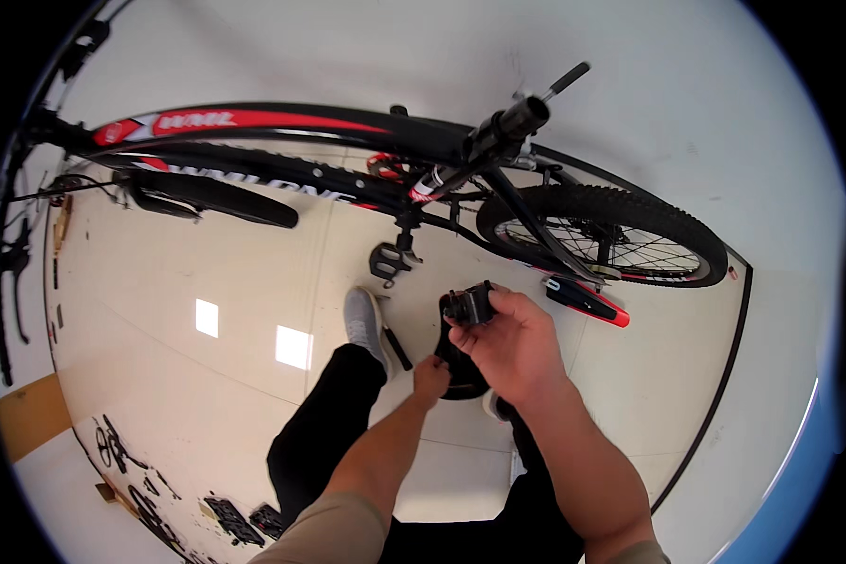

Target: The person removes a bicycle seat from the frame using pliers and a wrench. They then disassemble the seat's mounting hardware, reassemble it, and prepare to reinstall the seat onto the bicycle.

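My right hand (511, 338) is closed on a small black metal clamp (471, 306), perhaps a bicycle seat clamp, held up in front of me. Lower and to its left, my left hand (431, 378) grips the edge of a black bicycle saddle (465, 384), which the right hand and clamp partly cover. Beyond both hands stands a black and red bicycle frame (282, 130). Its seat tube (497, 137) has an open top end with no saddle on it, and a quick-release lever (569, 79) sticks out beside it.
A pedal (389, 261) juts toward my shoe. The rear wheel (606, 233) stands at the right, a black and red mudguard (586, 299) beneath it. A black bar-like thing (397, 349) lies by my shoe. Tool cases (234, 520) and loose parts lie at lower left.
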A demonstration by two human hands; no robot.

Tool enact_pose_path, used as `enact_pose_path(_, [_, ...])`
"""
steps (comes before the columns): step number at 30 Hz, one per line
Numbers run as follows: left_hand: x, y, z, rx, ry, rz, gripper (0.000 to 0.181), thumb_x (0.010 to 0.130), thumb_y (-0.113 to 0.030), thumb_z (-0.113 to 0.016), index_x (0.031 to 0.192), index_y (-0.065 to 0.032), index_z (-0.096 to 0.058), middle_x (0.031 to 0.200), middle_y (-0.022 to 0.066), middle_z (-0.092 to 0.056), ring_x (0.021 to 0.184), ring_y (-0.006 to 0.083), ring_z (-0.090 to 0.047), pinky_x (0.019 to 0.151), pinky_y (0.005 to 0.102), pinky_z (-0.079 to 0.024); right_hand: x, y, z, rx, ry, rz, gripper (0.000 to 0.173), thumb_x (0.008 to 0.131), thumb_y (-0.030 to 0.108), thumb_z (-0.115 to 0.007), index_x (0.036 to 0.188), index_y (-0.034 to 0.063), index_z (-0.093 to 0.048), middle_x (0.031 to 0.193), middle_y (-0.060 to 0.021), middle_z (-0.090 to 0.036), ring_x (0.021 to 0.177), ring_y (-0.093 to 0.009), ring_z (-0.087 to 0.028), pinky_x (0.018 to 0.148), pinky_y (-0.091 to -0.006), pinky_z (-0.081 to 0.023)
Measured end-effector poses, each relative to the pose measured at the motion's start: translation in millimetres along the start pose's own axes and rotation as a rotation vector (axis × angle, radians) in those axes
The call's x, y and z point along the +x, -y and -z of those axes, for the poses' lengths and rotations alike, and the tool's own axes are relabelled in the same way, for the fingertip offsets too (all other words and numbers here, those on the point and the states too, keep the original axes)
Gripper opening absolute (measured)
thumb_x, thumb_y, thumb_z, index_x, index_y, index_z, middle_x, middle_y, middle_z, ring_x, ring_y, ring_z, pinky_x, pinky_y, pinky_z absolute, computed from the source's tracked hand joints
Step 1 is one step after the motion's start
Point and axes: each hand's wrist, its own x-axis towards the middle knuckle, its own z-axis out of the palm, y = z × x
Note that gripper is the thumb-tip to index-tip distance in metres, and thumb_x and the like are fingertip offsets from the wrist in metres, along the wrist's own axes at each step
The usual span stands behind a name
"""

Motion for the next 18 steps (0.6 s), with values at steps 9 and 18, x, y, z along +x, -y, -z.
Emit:
enact_pose_path(9, [-133,-130,97,-0.671,0.151,0.122,0.007,0.099,-0.012,-0.063,0.094,-0.0069,-0.063,0.088,0.0076,-0.072,0.074,0.0163,-0.066,0.065,0.0297,-0.052,-60,17,-29,-0.074,0.310,0.256,0.023,0.096,0.005,-0.058,0.118,-0.0008,-0.057,0.123,-0.0232,-0.062,0.116,-0.037,-0.062,0.099,-0.0492,-0.053])
enact_pose_path(18, [-263,-200,194,-1.173,0.251,-0.315,0.006,0.101,-0.013,-0.065,0.103,-0.0076,-0.065,0.106,0.0113,-0.073,0.088,0.0190,-0.070,0.082,0.0326,-0.057,-239,-41,-50,-0.217,0.249,0.411,0.025,0.105,0.023,-0.057,0.123,0.0059,-0.059,0.112,-0.0117,-0.068,0.104,-0.025,-0.066,0.082,-0.0417,-0.056])
